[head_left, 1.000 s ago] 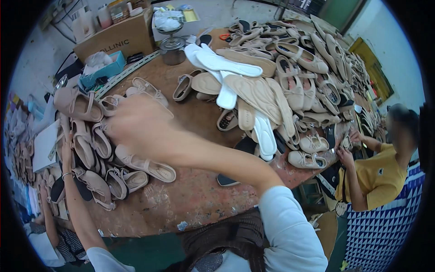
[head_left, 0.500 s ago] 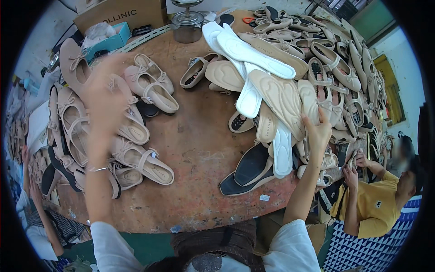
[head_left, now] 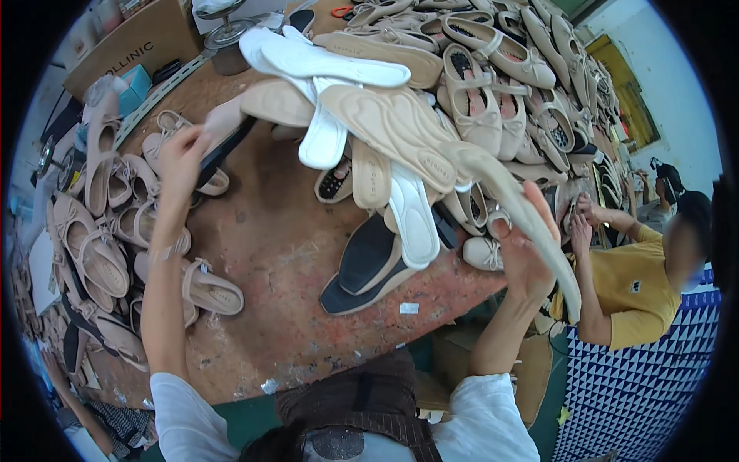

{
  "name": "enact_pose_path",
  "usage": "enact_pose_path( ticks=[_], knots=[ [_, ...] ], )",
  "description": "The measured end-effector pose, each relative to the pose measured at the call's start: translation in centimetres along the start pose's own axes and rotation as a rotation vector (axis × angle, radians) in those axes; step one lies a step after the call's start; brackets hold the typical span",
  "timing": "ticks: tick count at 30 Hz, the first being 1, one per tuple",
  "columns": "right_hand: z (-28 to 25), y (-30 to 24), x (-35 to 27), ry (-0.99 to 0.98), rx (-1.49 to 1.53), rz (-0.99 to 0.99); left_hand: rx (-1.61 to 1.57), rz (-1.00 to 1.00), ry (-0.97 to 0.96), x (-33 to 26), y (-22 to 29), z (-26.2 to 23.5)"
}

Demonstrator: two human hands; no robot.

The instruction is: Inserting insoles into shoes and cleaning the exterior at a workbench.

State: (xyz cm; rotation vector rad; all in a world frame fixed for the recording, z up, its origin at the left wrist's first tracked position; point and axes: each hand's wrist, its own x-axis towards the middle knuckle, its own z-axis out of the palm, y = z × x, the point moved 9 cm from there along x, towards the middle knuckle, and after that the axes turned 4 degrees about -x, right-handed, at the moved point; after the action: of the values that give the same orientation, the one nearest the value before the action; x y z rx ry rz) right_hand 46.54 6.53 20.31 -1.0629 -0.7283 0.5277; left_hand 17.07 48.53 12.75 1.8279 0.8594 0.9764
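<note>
My left hand (head_left: pixel 181 158) is raised over the left side of the brown table (head_left: pixel 285 254) and grips a beige shoe sole with a black underside (head_left: pixel 231 127). My right hand (head_left: pixel 527 246) is at the table's right edge, fingers closed on a long curved beige insole (head_left: pixel 531 223) that hangs down past the edge. Between the hands lies a heap of beige and white insoles (head_left: pixel 385 131).
Beige sandals (head_left: pixel 100 254) are piled along the left edge and many more (head_left: pixel 500 85) fill the back right. A black wedge sole (head_left: pixel 366 266) lies near the front. A cardboard box (head_left: pixel 131 46) stands at the back left. A person in a yellow shirt (head_left: pixel 631 285) sits at the right.
My left hand has lifted a sole off the left side of the table. My right hand has taken hold of a long beige insole at the right edge.
</note>
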Motion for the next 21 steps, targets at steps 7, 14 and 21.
enact_pose_path(
  ticks=[7,14,21],
  knots=[
    [7.3,4.7,-7.5,-0.004,-0.032,0.375,0.302,0.129,-0.072,-26.9,11.7,-7.3],
    [16.2,12.7,-15.0,-0.156,-0.005,0.636,0.146,-0.079,-0.076,-35.2,7.6,-2.2],
    [17.9,10.6,-17.8,-0.165,-0.163,0.423,-0.173,-0.191,0.042,-35.5,10.1,2.0]
  ],
)
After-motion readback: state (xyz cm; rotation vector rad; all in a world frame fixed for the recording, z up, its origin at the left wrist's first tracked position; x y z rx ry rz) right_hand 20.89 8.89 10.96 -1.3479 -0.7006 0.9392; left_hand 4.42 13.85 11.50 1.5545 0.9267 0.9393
